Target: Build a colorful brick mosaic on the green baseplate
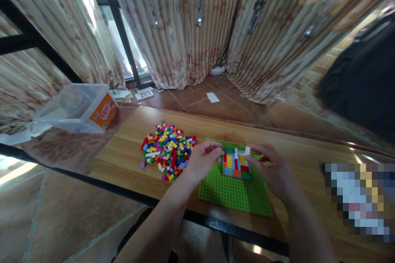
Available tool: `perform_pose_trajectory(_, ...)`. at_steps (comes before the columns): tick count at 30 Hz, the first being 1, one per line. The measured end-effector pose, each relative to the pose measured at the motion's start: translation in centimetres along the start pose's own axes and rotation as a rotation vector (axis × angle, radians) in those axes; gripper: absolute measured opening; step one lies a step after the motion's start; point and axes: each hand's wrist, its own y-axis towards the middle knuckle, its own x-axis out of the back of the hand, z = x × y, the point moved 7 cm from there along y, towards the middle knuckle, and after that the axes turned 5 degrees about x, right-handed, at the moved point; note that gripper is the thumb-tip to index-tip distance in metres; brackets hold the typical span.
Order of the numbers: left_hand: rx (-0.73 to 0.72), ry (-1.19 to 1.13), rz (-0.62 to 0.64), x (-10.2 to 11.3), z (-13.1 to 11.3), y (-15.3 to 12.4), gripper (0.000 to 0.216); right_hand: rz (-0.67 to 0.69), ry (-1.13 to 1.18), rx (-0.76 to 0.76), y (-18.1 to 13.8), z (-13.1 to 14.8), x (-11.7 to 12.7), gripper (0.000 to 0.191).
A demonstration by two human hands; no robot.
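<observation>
A green baseplate [236, 197] lies on the wooden table and carries a low, multicoloured toy brick structure [236, 166]. A small white brick [236, 153] stands up at its far side. My right hand [271, 166] is at the structure's far right corner, thumb and fingers closed about another white brick [247, 151]. Whether that brick is seated on the structure, I cannot tell. At the left edge is my left hand [205, 158], thumb and fingertips pinched together; anything between them is too small to make out.
A pile of loose coloured bricks [166, 146] spreads over the table [123, 152] left of the baseplate. A clear plastic box [74, 107] with an orange label stands at the far left. On the right, a blurred-out item [358, 201] lies on the table. Curtains [185, 45] hang behind.
</observation>
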Motion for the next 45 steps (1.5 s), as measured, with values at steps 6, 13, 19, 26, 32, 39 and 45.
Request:
perform_pose_trajectory(6,-0.142,0.341,-0.047,0.8,0.2,0.4,0.018,0.101,-0.111,0.027,0.3,-1.3,-0.8,0.032)
perform_pose_trajectory(13,-0.174,0.481,0.003,-0.3,0.4,-0.1,0.031,0.160,-0.108,0.038,0.8,-0.7,-2.2,0.029)
perform_pose_trajectory(19,-0.142,0.504,0.062,-0.8,0.9,-0.3,0.040,0.201,-0.089,0.011,1.0,-1.0,-2.6,0.029)
perform_pose_trajectory(26,-0.166,0.513,0.079,-0.9,1.2,-0.4,0.042,0.208,0.014,-0.046,1.1,-1.1,-2.7,0.028)
perform_pose_trajectory(32,-0.179,0.519,0.065,-0.7,1.8,-0.1,0.043,0.277,0.097,-0.125,1.3,-2.4,-3.1,0.033)
perform_pose_trajectory(39,-0.160,0.491,0.065,-0.8,1.7,0.0,0.043,0.304,0.151,-0.152,1.3,-3.3,-3.5,0.039)
perform_pose_trajectory(45,-0.162,0.518,0.052,-0.7,1.7,-0.1,0.042,0.252,0.113,-0.109,1.1,-3.6,-3.1,0.045)
